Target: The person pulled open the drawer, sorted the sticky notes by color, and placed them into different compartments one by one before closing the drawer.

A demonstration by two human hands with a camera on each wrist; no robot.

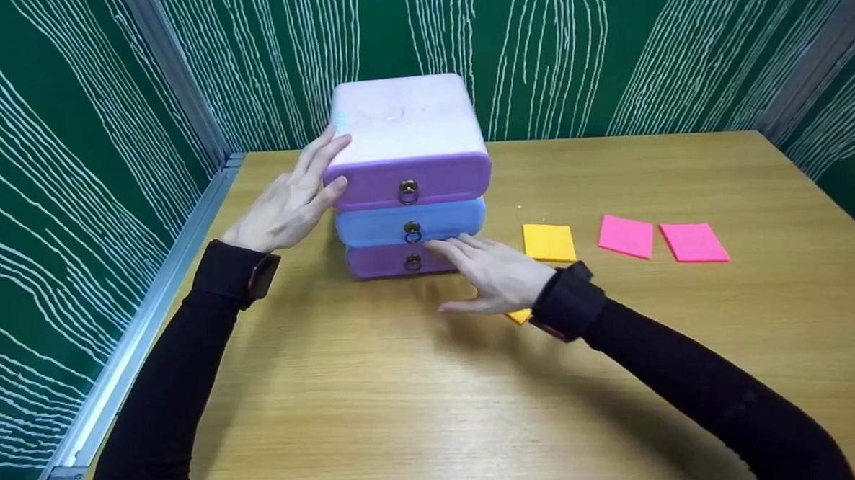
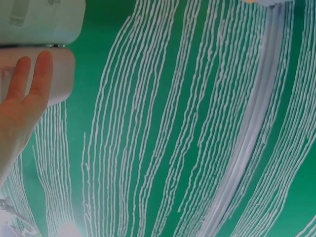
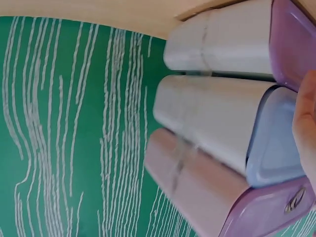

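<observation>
Well, the stack of drawers (image 1: 408,122) stands toward the back of the desk (image 1: 333,403), left of its middle: a purple front (image 1: 367,191) on top, a blue front (image 1: 369,228) between, and a second purple front (image 1: 374,264) at the bottom, each with a ring pull (image 1: 408,187). My left hand (image 1: 282,210) rests against the top unit's left side, its fingers (image 1: 317,158) straight and the thumb apart. My right hand (image 1: 501,276) holds nothing; its fingers (image 1: 464,247) reach out, thumb spread wide, before the lower units (I can't tell whether they touch). It hides the bottom front's right end and most of one yellow pad (image 1: 519,316). Another yellow pad (image 1: 549,242) lies just right of the stack, then two pink pads (image 1: 626,236) (image 1: 694,243). Faint marks atop the stack are too blurred to read. Green walls (image 1: 497,28) with white wavy lines surround it all.
</observation>
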